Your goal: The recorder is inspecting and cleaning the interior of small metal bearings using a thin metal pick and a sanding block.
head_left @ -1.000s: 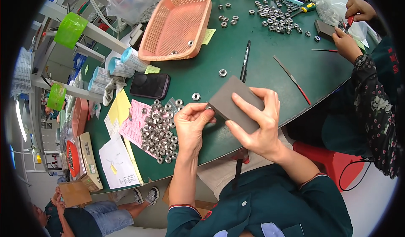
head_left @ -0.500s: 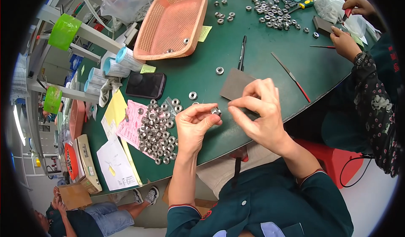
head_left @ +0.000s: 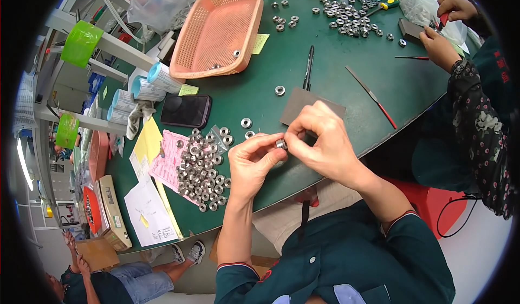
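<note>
Between its thumb and fingertips my left hand [head_left: 253, 163] pinches a small flanged metal ring [head_left: 280, 144]. The closed thumb and index finger of my right hand [head_left: 320, 140] meet the same ring on its right side and hide part of it. Just beyond my right hand lies a flat grey-brown block [head_left: 299, 105], partly covered by the fingers. Left of my left hand is a heap of similar metal rings [head_left: 199, 168] on a pink sheet [head_left: 162, 166]. A few loose rings [head_left: 246, 122] sit near my left fingertips.
A salmon plastic basket [head_left: 214, 72] stands at the far left, near a black phone [head_left: 187, 110]. A black pen [head_left: 309, 68] and a red-handled needle file [head_left: 374, 98] lie beyond my hands. At right, a co-worker's hands [head_left: 441, 47] work beside scattered rings [head_left: 346, 20].
My right hand has moved left, and its fingertips now touch the ring in my left hand. The left hand keeps its pinch.
</note>
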`<state>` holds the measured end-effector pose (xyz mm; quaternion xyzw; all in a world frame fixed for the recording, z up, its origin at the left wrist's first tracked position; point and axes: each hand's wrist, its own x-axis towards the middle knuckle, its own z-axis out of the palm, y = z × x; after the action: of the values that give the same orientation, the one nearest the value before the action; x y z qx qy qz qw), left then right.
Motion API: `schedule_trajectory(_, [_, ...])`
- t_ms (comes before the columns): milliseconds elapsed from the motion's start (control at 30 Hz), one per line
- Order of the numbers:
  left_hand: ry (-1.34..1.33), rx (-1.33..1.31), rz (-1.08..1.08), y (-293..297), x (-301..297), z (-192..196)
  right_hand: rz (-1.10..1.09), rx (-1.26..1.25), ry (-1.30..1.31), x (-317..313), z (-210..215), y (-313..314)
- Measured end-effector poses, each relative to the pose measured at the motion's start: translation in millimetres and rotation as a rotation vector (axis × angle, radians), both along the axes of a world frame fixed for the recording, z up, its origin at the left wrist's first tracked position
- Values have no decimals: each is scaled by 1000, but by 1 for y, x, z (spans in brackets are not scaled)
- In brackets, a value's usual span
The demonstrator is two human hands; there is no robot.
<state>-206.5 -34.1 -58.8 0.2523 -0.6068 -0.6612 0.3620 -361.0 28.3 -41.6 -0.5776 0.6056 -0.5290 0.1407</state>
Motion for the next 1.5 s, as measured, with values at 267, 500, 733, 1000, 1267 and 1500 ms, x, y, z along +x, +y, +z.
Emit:
schedule_trajectory(267, [126,307,-59,-8,6,1,-221,25,305,-24,-5,3])
schedule_trajectory(500, [232,477,-85,-12,7,-1,-206,138,452,-27,-13,16])
schedule_trajectory(733, [266,531,-79,-14,9,-4,-191,165,438,-27,-20,15])
schedule_trajectory(1000, [219,525,-75,-15,12,-5,-227,36,329,-27,-16,15])
schedule_trajectory(1267, [190,505,-51,-14,11,-5,-155,-53,161,-19,4,23])
schedule_trajectory(1500, [150,472,-84,-15,13,-6,-92,-7,292,-20,13,23])
